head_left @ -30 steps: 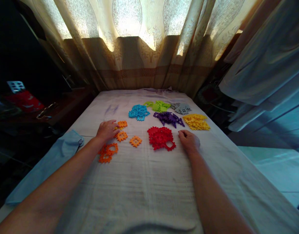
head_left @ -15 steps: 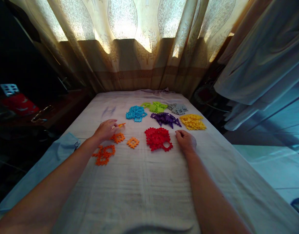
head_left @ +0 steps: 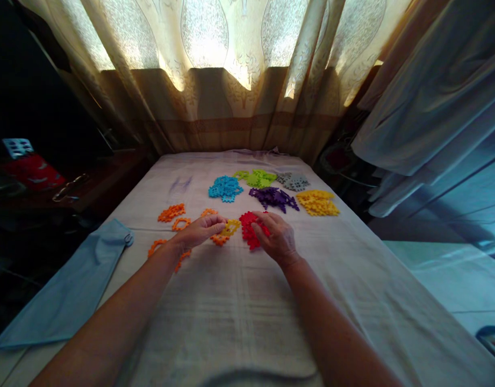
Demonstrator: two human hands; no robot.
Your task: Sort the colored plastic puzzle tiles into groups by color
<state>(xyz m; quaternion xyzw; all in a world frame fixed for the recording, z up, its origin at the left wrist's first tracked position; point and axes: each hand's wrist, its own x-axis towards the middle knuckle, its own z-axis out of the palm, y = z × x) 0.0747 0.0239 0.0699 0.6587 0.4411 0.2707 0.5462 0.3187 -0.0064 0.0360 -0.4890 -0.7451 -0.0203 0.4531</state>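
My left hand is closed, pinching a yellow interlocking puzzle piece with a notched edge between thumb and fingers. Under that piece lies an orange piece, partly covered. Over the red pile is my right hand, its thumb and fingers apart with red pieces visible between them. It hides the pile's right side. More orange pieces lie around and beyond my left hand and wrist, some partly hidden by the forearm.
Farther back on the cloth-covered table are blue, lime green, grey, purple and yellow piles. A light blue cloth pouch lies at the left edge. Curtains hang behind.
My left hand has moved right and nearer, carrying the yellow piece toward the red pile. My right hand has moved left from the table onto the red pile, its fingers spreading.
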